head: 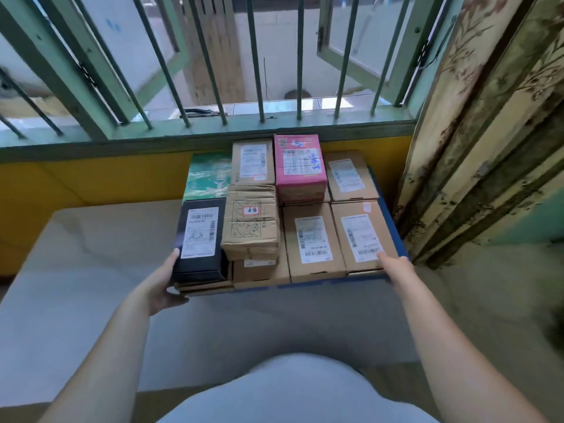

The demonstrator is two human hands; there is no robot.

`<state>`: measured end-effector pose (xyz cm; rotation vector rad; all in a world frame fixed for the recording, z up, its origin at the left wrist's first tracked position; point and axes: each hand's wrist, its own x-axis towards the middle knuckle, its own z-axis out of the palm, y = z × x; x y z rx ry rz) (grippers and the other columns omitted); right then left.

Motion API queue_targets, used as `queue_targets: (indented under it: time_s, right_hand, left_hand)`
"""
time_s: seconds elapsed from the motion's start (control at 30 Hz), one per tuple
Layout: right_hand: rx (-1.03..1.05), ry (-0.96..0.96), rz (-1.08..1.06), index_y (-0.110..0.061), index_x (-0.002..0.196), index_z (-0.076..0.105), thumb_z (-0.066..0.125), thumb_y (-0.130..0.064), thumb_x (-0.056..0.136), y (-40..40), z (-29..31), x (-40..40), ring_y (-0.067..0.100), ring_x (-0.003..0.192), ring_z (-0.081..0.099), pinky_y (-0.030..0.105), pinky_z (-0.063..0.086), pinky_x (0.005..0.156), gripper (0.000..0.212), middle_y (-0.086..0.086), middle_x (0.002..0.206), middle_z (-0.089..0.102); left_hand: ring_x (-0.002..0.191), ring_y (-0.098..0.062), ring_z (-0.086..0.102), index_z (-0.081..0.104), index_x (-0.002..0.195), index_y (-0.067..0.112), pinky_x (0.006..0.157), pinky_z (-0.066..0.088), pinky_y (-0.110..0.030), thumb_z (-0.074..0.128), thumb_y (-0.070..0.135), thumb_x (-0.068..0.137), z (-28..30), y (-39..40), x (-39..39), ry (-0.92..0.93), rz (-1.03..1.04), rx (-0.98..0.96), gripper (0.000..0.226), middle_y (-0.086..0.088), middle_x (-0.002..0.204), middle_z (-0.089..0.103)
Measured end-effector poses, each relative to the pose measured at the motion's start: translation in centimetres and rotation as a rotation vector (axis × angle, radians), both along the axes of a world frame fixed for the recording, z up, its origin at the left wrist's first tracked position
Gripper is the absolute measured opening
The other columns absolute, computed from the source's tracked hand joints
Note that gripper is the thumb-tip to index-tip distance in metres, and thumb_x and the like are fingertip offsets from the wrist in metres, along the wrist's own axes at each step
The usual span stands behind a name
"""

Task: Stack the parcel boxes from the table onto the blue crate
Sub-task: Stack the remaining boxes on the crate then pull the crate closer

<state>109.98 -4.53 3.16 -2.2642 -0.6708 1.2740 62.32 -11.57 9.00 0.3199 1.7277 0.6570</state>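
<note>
The blue crate [305,284] stands below the window, and only its front and right rims show under a load of parcels. On it lie a black box [200,239], a crumpled brown box [251,222], a pink box [300,166], a green packet [207,175] and several labelled brown boxes [311,242]. My left hand [164,285] grips the stack's front-left corner, thumb along the black box and fingers curled under the flat cartons below it. My right hand [393,267] holds the front-right corner, thumb on the rightmost brown box [360,236]; its fingers are hidden behind the rim.
A pale table [91,254] spreads to the left and front of the crate. Green window bars [259,71] and a yellow wall [91,181] close off the back. A patterned curtain [488,132] hangs close on the right.
</note>
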Motion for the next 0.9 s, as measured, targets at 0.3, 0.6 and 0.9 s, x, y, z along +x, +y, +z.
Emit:
queue_targets:
  time_s: [0.3, 0.6, 0.9]
  right_hand:
    - [0.188, 0.416, -0.336, -0.016, 0.148, 0.037, 0.07, -0.06, 0.071, -1.0, 1.6, -1.7, 0.02, 0.105, 0.068, 0.04, 0.051, 0.095, 0.095, 0.002, 0.125, 0.067]
    - [-0.072, 0.785, -0.496, -0.023, 0.157, 0.017, 0.051, -0.038, 0.097, -6.1, 5.9, -14.4, 0.036, 0.151, 0.011, 0.062, 0.013, 0.118, 0.07, 0.008, 0.165, 0.012]
    - [-0.018, 1.105, -0.43, -0.01, 0.158, -0.001, 0.056, -0.044, 0.095, -5.4, 4.3, -16.6, 0.036, 0.15, 0.013, 0.051, 0.023, 0.119, 0.091, 0.019, 0.164, 0.002]
  left_hand:
    - [0.089, -0.026, 0.063, 0.064, 0.099, 0.029, 0.079, 0.052, -0.042, 0.05, 0.055, 0.089, 1.4, 0.4, 1.9, -0.129, 0.036, 0.094, 0.031, -0.008, 0.112, 0.07]
    - [0.146, -0.048, 0.006, 0.009, 0.154, 0.007, 0.106, 0.028, -0.069, 0.046, 0.05, 0.095, 1.0, -0.3, 0.2, -0.471, 0.545, -0.043, 0.082, -0.024, 0.16, 0.002]
    - [0.122, -0.047, 0.049, 0.036, 0.132, 0.0, 0.102, 0.036, -0.067, 0.048, 0.052, 0.091, 0.2, -0.7, -1.0, -0.732, 0.473, 0.012, 0.068, -0.026, 0.132, 0.05]
